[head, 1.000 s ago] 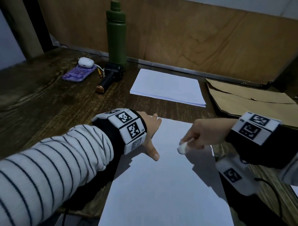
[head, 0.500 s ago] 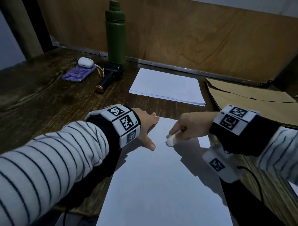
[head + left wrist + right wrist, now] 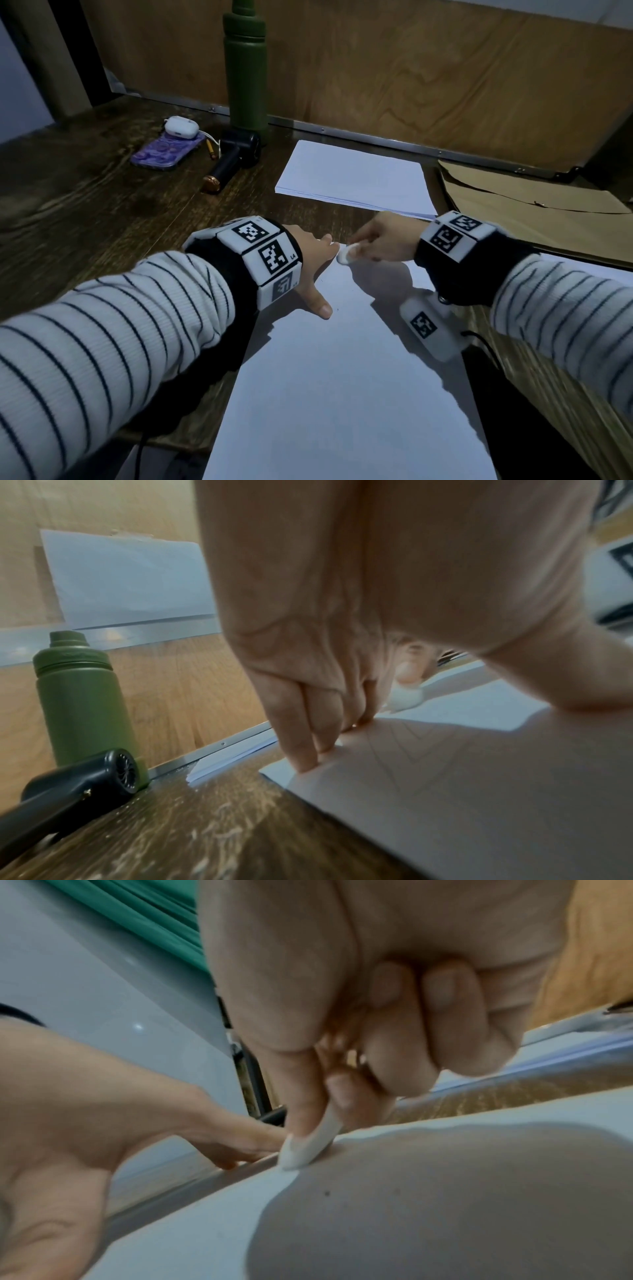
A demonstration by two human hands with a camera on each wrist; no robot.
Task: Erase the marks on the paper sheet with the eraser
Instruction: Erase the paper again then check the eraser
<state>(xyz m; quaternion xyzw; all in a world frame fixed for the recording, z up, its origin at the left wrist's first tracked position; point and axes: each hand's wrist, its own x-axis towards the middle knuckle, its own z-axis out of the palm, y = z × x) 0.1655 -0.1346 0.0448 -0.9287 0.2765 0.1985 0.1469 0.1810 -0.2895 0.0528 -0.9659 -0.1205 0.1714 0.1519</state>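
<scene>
Head view: right hand (image 3: pixel 383 236) pinches white eraser (image 3: pixel 346 255) on paper sheet (image 3: pixel 342 394); left hand (image 3: pixel 313 260) flat; marks seemingly faint

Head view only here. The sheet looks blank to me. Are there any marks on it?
Observer: Yes. The left wrist view shows faint pencil lines, nested V shapes, on the paper sheet beside the left hand.
Operator: Is the eraser touching the paper?
Observer: The right wrist view shows the eraser tip on the sheet near its far edge, pinched by the right hand.
Operator: Is the left hand gripping?
Observer: No, its straight fingers press the sheet's corner down.
</scene>
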